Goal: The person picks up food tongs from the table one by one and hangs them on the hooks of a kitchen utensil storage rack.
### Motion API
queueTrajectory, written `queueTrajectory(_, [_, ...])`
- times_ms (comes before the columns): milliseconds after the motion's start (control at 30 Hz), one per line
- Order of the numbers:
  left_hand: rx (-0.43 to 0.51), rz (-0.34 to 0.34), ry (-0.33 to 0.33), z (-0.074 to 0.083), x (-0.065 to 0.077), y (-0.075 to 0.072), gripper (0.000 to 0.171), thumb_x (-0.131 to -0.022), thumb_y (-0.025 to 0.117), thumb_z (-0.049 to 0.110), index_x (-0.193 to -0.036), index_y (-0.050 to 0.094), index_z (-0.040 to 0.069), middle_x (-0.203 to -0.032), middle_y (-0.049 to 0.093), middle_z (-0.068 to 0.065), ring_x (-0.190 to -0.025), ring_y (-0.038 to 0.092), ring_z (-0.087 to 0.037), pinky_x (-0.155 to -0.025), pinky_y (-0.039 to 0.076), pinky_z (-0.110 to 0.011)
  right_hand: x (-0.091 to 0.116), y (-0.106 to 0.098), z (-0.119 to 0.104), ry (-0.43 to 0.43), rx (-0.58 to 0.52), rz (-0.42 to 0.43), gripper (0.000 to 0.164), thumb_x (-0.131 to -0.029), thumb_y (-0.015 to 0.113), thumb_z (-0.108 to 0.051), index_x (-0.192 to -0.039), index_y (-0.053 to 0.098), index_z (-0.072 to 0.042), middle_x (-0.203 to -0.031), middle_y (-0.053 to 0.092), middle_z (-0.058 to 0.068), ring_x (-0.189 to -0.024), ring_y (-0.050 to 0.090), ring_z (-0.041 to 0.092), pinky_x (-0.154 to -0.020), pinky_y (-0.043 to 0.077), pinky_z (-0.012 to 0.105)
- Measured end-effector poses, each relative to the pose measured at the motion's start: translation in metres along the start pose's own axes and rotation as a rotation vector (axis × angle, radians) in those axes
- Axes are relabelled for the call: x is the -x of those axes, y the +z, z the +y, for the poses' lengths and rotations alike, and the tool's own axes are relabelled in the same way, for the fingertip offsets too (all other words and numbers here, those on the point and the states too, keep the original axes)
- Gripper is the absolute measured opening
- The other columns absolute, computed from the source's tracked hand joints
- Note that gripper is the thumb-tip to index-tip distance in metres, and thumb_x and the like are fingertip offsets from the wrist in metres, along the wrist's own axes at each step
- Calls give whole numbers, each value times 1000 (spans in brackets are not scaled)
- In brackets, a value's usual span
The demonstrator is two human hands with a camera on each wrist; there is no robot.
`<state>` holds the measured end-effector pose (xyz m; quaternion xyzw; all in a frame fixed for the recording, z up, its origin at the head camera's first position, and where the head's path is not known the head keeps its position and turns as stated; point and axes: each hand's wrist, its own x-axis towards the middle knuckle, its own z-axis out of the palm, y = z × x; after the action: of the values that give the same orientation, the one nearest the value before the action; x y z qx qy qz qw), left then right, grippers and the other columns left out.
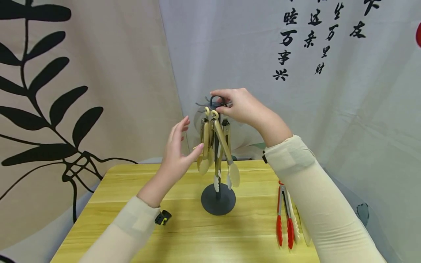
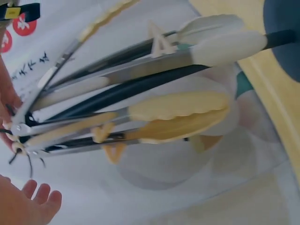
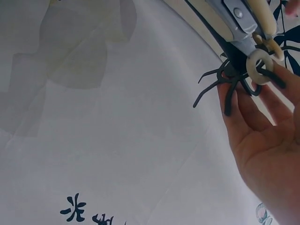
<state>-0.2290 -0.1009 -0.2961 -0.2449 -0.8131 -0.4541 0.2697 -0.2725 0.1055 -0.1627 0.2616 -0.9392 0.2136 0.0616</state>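
Note:
A black hanging stand (image 1: pixel 218 200) with a round base and a top loop stands on the wooden table. Several pairs of tongs hang by rings from its hooks (image 3: pixel 206 93); cream tongs (image 1: pixel 223 140) lean at a slant on the near side. My right hand (image 1: pixel 245 106) grips the stand's top, index finger over the loop and thumb beside a tongs ring (image 3: pixel 259 66). Left of the stand, my left hand (image 1: pixel 175 155) is raised with fingers extended, its thumb close to the hanging tongs. The left wrist view shows wavy-edged tongs heads (image 2: pixel 180 110) below the hooks.
Red-tipped tongs (image 1: pixel 284 223) lie on the right side of the table (image 1: pixel 131 219), with pale tongs (image 1: pixel 294 217) right beside them, partly behind my right sleeve. A cloth backdrop (image 1: pixel 230 44) with black leaves and characters hangs behind the table.

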Motion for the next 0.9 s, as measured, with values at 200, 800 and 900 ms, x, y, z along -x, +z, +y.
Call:
queueTrajectory(200, [-133, -16, 75, 17, -13, 0, 77, -86, 67, 32, -150, 25, 25, -150, 31, -3, -136, 31, -22, -108, 30, -53, 1, 1, 1, -19, -3, 37, 56, -92, 62, -22, -144, 41, -22, -136, 53, 4, -122, 52, 21, -97, 47, 36])
queueTrajectory(800, [-264, -60, 82, 42, -34, 3, 78, -91, 54, 49, -153, 13, 24, -157, 17, 4, -144, 17, -18, -113, 22, -51, 27, 8, 23, -150, -200, 261, 42, -95, 56, -31, -136, 52, -23, -137, 50, -1, -113, 53, 17, -93, 48, 38])
queueTrajectory(900, [-266, -60, 103, 47, -36, 4, 78, -91, 54, 49, -153, 14, 24, -157, 18, 4, -144, 17, -18, -114, 22, -49, 33, 6, 29, -162, -246, 320, 40, -97, 52, -32, -136, 52, -22, -137, 50, -2, -113, 54, 17, -92, 48, 37])
